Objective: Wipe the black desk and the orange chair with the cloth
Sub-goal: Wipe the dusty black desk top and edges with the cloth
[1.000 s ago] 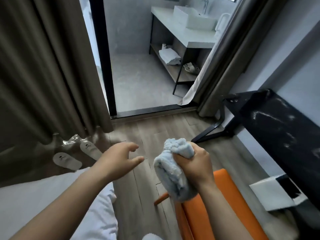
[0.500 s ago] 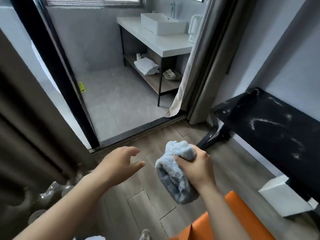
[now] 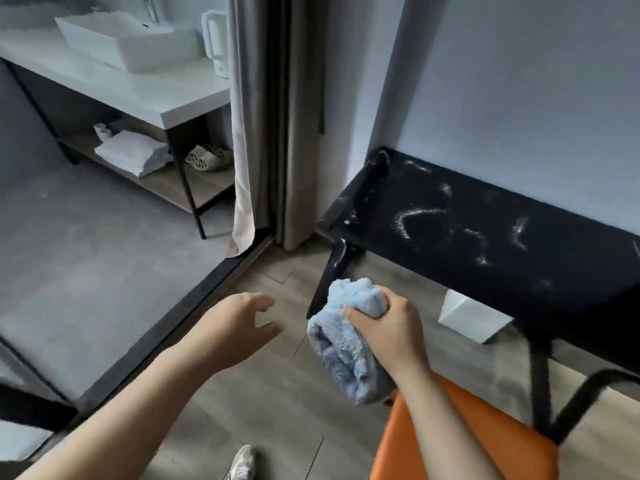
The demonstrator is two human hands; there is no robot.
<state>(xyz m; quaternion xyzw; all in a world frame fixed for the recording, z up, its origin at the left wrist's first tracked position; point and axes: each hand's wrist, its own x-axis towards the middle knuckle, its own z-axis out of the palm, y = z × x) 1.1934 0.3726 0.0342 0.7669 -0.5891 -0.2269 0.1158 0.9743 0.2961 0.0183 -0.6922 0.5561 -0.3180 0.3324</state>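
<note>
A bunched light blue cloth (image 3: 346, 348) is gripped in my right hand (image 3: 384, 327), held in the air over the wooden floor, left of the desk's front corner. The black desk (image 3: 485, 237) stands against the wall at right, its top streaked with white powdery marks. The orange chair (image 3: 467, 441) shows at the bottom right, under my right forearm. My left hand (image 3: 239, 323) hovers empty to the left of the cloth, fingers spread and curled.
A white box (image 3: 474, 318) lies on the floor under the desk. A grey curtain (image 3: 273, 116) hangs by a dark floor track. Beyond it a bathroom has a white basin (image 3: 121, 43), kettle (image 3: 216, 43) and folded towels (image 3: 133, 152). A shoe (image 3: 242, 462) is at the bottom edge.
The view has swung right and closer to the desk, which now fills more of the frame. Both hands keep their pose, the right still holding the cloth.
</note>
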